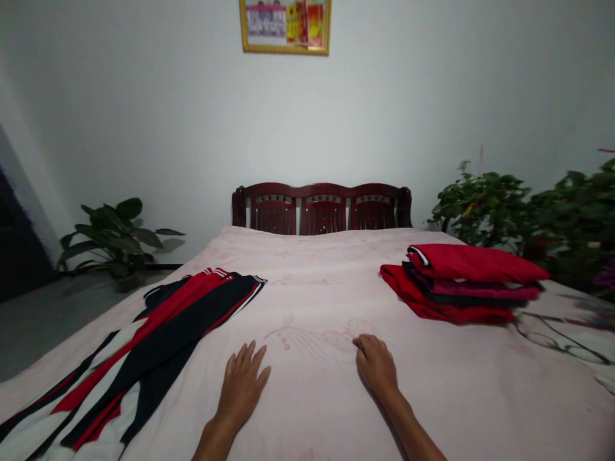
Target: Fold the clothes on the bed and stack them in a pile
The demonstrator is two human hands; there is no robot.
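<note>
My left hand (243,384) lies flat on the pink bedcover (312,403), its fingers spread and holding nothing. My right hand (376,365) rests on the same cover, fingers loosely curved, near a faint printed flower outline. To the left of my left hand lies a long black, red and white striped garment (144,365), spread out and not touched by either hand. Well beyond my right hand sits a stack of folded red and dark clothes (461,285), also apart from my hands.
A dark wooden headboard (321,208) closes the far end of the bed, below a gold-framed picture (285,25) on the white wall. A leafy potted plant (118,237) stands on the floor at the far left, and dense green plants (504,211) stand at the right.
</note>
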